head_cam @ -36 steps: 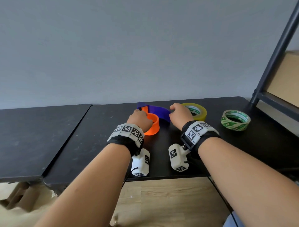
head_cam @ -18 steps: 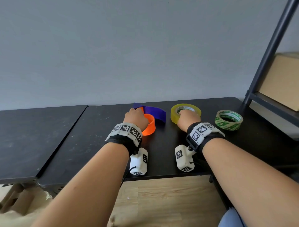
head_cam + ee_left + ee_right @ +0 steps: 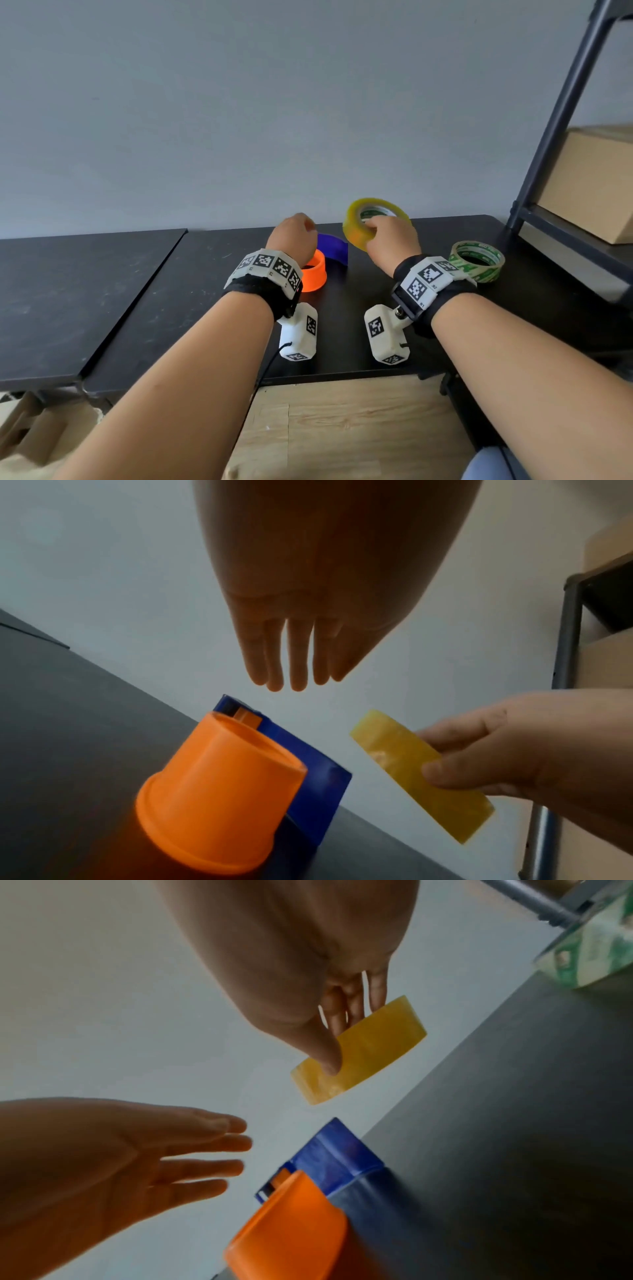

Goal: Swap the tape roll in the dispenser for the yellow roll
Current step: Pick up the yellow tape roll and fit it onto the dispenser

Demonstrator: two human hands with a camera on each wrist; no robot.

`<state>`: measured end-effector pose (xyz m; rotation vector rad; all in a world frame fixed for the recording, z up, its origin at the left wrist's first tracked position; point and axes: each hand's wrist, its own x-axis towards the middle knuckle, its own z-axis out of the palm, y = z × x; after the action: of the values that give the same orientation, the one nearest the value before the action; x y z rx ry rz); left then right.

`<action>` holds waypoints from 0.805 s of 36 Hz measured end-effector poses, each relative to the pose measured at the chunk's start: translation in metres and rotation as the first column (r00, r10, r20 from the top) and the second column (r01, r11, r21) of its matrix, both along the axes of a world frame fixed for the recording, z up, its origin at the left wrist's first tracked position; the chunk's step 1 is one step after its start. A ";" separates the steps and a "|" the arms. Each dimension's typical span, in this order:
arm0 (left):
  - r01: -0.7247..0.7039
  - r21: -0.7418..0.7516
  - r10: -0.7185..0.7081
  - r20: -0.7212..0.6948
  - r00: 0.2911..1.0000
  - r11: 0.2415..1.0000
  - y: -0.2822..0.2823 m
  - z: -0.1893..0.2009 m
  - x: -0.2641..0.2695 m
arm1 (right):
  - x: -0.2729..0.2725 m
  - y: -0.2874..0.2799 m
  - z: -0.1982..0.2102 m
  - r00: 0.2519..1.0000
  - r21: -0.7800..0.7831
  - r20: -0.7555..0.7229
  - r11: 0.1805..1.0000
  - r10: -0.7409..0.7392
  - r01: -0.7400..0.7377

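While black table [image 3: 191, 291] just sits under it all, dispenser [image 3: 332, 248] lies there, orange hub up. Right hand [image 3: 390, 240] pinching yellow roll [image 3: 356, 233], lifted clear beside dispenser. Left hand [image 3: 291, 236] hovering above dispenser, fingers straight, holding nothing. Green roll [image 3: 478, 262] off right.

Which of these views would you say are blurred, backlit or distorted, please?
Head view: sharp, though its wide angle bows the shelf post. Left wrist view: left hand backlit and dark against the wall. Right wrist view: soft, with the green-printed roll smeared.
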<state>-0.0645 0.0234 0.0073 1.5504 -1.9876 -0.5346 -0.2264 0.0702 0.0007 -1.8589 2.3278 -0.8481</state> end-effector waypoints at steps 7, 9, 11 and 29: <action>0.073 0.153 -0.006 -0.400 0.916 0.986 0.001 0.014 -0.006 | 0.028 0.007 0.017 0.980 -0.119 0.050 0.976 0.191 -0.184; 0.082 0.179 0.008 -0.455 0.891 0.980 0.003 0.017 -0.003 | 0.034 0.009 0.020 0.970 -0.133 0.065 0.965 0.235 -0.225; 0.088 0.193 0.015 -0.476 0.879 0.977 0.003 0.016 0.003 | 0.040 0.009 0.020 0.963 -0.146 0.072 0.958 0.261 -0.248; 0.051 0.320 0.103 -0.448 0.888 0.946 -0.022 -0.004 0.049 | 0.045 -0.014 0.008 0.875 0.016 0.476 0.994 0.085 -0.105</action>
<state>-0.0159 0.0010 0.0036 1.4556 -1.5626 -1.1519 -0.1812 0.0560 0.0086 -1.5132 1.9201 -1.0873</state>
